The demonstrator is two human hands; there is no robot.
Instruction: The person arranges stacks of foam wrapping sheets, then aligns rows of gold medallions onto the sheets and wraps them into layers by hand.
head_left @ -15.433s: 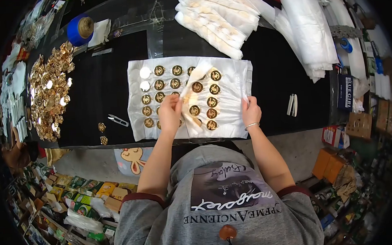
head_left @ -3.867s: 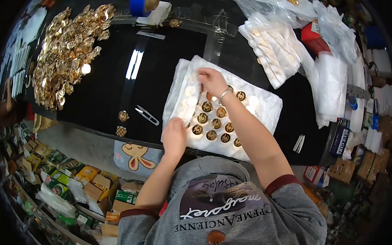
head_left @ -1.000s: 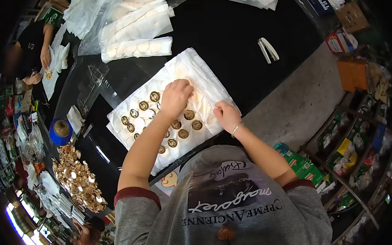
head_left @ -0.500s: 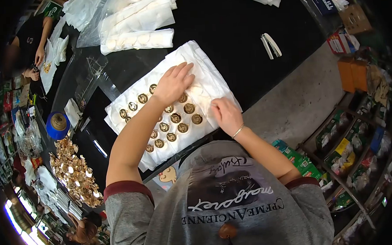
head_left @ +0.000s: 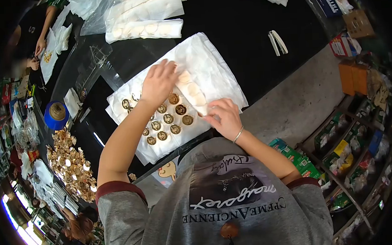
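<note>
A white paper sheet [head_left: 220, 72] lies on the black table with rows of round gold-coloured discs [head_left: 175, 129] on it. One side is folded over into a strip [head_left: 193, 92], and pale disc shapes show through it. At the strip's far end my left hand [head_left: 159, 82] is closed on the paper, its thumb hidden and its forearm covering some discs. My right hand [head_left: 226, 118] pinches the near end of the strip between thumb and fingers, beside a partly covered disc.
Wrapped white rolls [head_left: 147, 30] lie at the table's far side. A white stapler-like tool [head_left: 277, 43] is at the right. A heap of gold pieces [head_left: 69, 162] and a blue-and-brown spool [head_left: 57, 114] sit at the left. Another person's hand [head_left: 40, 46] is at the far left.
The folded strip has moved left over more discs. My left hand has shifted left to its far end, and my right hand has changed its hold at the near end.
</note>
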